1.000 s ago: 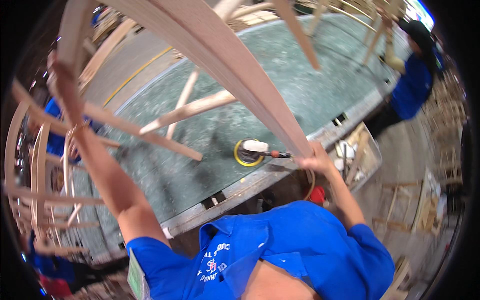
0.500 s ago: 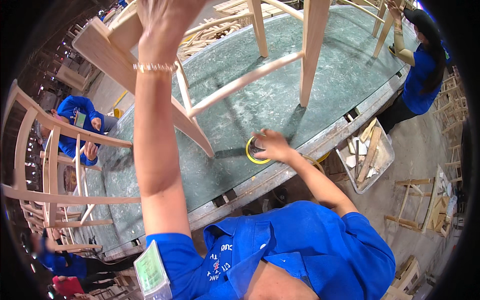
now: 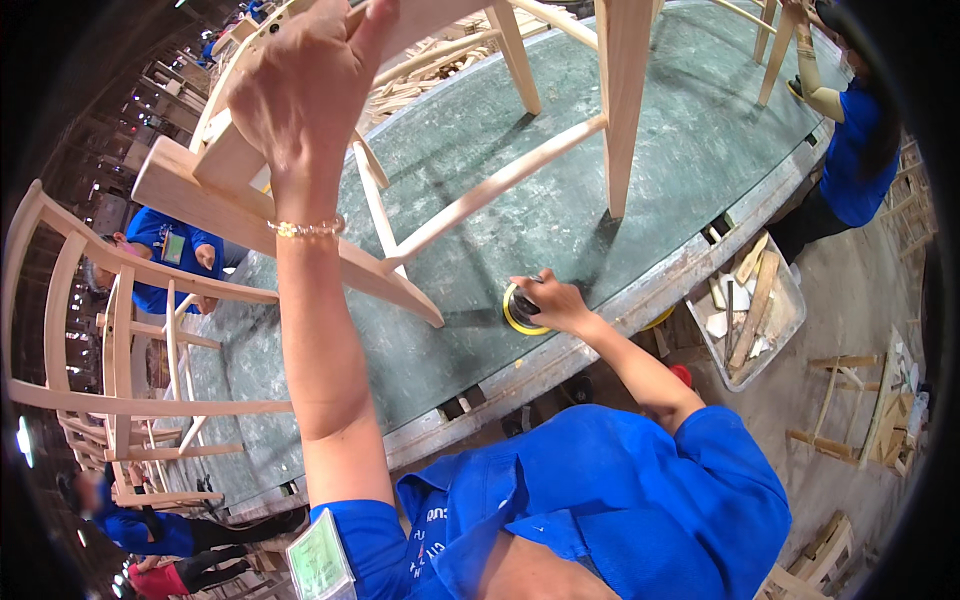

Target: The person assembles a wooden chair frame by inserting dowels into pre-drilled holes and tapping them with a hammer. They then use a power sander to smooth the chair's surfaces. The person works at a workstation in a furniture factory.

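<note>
A bare wooden chair (image 3: 622, 110) stands on the green tabletop (image 3: 480, 255), its legs joined by round rungs. At its upper left part, my left hand (image 3: 305, 95) is closed over a seat rail, the thumb to the right; some fingertips are hidden behind the wood. Below the chair, near the table's front edge, my right hand (image 3: 555, 303) is wrapped round the top of a black round hand sander with a yellow rim (image 3: 518, 315). The sander rests on the tabletop, apart from the chair legs.
Another wooden chair (image 3: 118, 350) lies at the left. A clear bin of wood scraps (image 3: 745, 315) hangs by the front edge. One co-worker (image 3: 860, 150) stands at the far right with a hand on a chair leg; another (image 3: 165, 255) is across the left end.
My right hand has gone from spread fingers over the sander to a closed grip on it. The left hand appears lower in view, on the chair rail. The view has shifted slightly.
</note>
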Motion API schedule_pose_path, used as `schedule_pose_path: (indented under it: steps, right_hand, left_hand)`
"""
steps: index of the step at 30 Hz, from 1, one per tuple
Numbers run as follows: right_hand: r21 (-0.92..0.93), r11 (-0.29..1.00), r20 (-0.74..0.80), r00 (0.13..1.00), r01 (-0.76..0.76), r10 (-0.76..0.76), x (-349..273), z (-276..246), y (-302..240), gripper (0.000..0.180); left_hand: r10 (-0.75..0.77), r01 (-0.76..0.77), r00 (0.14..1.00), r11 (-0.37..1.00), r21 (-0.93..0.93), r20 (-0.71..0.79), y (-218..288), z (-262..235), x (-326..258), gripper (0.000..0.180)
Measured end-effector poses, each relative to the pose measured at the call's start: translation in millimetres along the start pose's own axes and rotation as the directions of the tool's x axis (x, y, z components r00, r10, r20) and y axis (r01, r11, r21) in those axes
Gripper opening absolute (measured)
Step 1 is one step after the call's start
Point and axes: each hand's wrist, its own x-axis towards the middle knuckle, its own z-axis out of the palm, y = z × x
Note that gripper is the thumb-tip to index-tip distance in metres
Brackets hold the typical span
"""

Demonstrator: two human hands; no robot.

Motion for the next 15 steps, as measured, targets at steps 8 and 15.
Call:
schedule_pose_path:
  steps: [8,15]
  right_hand:
    - [0.188,0.982,-0.385,0.918,-0.019,0.092,9,-140,-70,0.074]
    - [-0.075,0.992,-0.693,0.709,0.104,-0.127,66,-162,-82,0.078]
  left_hand:
    - [-0.028,0.032,0.997,0.998,0.051,-0.076,3,12,0,0.051]
    - [0.007,-0.003,0.994,0.999,0.033,-0.111,6,14,-1,0.046]
